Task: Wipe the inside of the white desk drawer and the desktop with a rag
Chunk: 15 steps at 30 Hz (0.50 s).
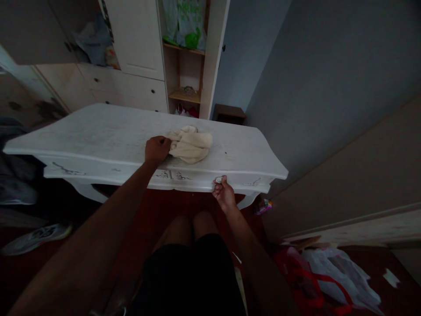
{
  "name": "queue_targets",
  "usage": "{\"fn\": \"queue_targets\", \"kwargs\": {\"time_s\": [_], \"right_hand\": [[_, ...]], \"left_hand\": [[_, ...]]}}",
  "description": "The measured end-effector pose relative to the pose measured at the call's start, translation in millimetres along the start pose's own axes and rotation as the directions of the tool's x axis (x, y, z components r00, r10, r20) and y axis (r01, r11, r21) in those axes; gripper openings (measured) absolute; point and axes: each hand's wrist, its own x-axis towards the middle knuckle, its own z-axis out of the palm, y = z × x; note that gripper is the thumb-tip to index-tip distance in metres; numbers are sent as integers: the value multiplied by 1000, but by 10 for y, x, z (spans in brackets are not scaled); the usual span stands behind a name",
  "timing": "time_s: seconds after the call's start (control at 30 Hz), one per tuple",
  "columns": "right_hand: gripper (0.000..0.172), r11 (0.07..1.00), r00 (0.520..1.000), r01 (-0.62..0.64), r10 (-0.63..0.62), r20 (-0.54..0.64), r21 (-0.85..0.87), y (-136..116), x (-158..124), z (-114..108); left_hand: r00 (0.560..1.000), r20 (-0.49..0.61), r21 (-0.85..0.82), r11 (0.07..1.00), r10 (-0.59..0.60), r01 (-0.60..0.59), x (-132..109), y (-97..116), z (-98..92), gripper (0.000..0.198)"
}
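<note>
A cream cloth (192,145) lies bunched on the white table (108,131), near its front edge. My left hand (158,149) is closed on the left end of this cloth and rests on the tabletop. Below the table's front edge, my right hand (224,193) grips a small pale drawer knob (218,180) between thumb and fingers. The right-hand drawer (197,179) around that knob looks closed, its front flush with the table. Dark branch-like decoration marks the drawer fronts.
A white cabinet (138,39) with open shelves stands behind the table; a plastic bag (189,26) sits on one. A grey wall (329,87) borders the right. Red and white bags (338,276) lie at lower right, a shoe (37,238) at lower left.
</note>
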Motion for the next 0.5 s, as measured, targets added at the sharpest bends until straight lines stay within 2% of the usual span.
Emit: {"fn": "queue_targets", "kwargs": {"time_s": [0.13, 0.2, 0.33, 0.43, 0.5], "right_hand": [[49, 999, 999, -15, 17, 35, -44, -63, 25, -26], [52, 992, 996, -76, 80, 30, -97, -104, 11, -61], [50, 902, 971, -215, 237, 15, -375, -302, -80, -121], [33, 773, 949, -136, 281, 142, -620, -619, -279, -79], [27, 732, 920, -32, 288, 266, -681, -915, -497, -23]], "left_hand": [[1000, -11, -17, 1000, -2, 2, -8, -1, 0, 26], [1000, -19, -27, 1000, -6, 6, -4, -9, 4, 26], [999, -40, -62, 998, -16, 13, 13, -20, 5, 26], [998, -59, -132, 991, -29, 21, 19, -20, -7, 25], [997, -63, -183, 983, -36, 23, 19, -28, -11, 26]]}}
